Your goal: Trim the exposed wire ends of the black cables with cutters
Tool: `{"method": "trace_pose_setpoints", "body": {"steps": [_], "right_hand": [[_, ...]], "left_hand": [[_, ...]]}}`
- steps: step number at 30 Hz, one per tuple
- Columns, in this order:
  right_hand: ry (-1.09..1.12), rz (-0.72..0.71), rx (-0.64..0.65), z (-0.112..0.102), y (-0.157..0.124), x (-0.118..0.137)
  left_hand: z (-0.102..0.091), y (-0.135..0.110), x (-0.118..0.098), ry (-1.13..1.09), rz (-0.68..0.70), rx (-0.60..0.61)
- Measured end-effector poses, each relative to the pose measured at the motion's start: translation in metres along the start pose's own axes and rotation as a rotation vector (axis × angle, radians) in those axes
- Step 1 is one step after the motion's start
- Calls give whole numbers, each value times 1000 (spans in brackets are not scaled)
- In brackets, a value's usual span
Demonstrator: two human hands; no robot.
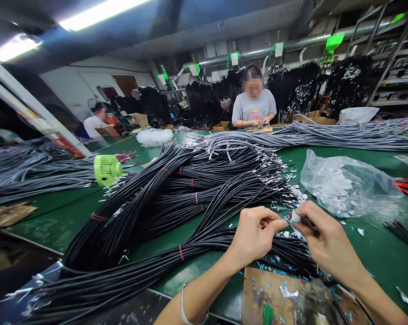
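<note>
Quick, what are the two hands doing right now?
Left hand: closed, pinching a thin wire end.
Right hand: closed, holding a small white piece and a thin black wire.

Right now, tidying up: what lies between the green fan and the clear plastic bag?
In the head view, black cable bundles tied with red bands lie between fan and bag.

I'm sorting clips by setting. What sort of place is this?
Probably a cable or wire-harness assembly workshop: bundles of black cables cover a green worktable, more cable hanks hang on racks, and a co-worker sits at the same table.
</note>
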State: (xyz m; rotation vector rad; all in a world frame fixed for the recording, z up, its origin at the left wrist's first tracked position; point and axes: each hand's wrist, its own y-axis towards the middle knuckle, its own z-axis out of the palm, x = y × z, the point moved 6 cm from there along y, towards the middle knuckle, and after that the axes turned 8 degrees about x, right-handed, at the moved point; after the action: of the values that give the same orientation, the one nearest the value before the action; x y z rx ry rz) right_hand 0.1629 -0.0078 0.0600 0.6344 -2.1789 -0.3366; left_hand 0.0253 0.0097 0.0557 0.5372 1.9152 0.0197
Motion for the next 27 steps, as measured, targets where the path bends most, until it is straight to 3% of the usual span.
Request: {"method": "trace_pose_setpoints", "body": {"steps": [3, 5, 6, 7, 10, 12, 15, 21, 25, 27], "right_hand": [[-274, -28, -162, -22, -2, -3], [-393, 89, -441, -46, -8, -11], [-362, 144, -518, -53, -10, -16], [-253, 159, -486, -53, -9, -20], [-52, 66, -122, -29, 2, -12], [-18, -7, -51, -20, 3, -1], [-7, -55, -69, -16, 3, 7], [188, 40, 49, -1, 2, -1], [-173, -87, -18, -1, -3, 2], [-337, -86, -132, -9, -4, -1]], "left_hand": [[0, -1, -2, 13, -12, 18], [-3, -2, -3, 0, 10, -16], [-4, -3, -4, -8, 24, -37], [-6, -3, -4, -13, 37, -59], [-7, -5, -4, -8, 73, -99], [-7, -6, -5, 9, 87, -101], [-6, -6, -8, 56, 109, -82], [-8, -4, -12, 93, 131, -90], [1, -1, -5, 87, 19, 57], [3, -2, -4, 79, -8, 87]]}}
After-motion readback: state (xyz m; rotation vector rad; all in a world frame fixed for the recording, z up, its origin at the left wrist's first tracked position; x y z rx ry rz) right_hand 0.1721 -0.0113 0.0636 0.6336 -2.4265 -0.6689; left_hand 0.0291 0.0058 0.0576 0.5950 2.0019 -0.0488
